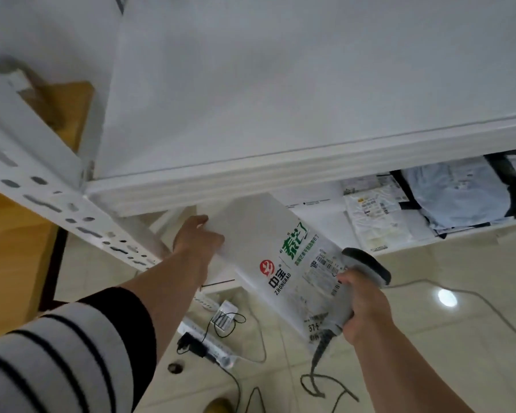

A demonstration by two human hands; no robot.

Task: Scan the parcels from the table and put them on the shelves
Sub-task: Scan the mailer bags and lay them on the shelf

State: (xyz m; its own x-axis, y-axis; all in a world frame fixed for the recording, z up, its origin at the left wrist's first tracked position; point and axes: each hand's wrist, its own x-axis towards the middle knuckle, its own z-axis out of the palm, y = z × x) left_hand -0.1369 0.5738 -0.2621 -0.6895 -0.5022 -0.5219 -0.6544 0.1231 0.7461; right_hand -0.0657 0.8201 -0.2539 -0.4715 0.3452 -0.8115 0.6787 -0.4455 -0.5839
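Head view: white parcel [268,248] slanting toward the shelf [251,180], left hand [198,236] fingers gripping its edge.

white sleeve [57,353] with black stripes, black cuff, left arm

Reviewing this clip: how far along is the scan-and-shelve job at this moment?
Done: several labelled parcels already lie on the lower shelf. In hand: the left hand holds a white box at the shelf opening; the right hand grips the scanner. Left: placing this box. The table is out of view.
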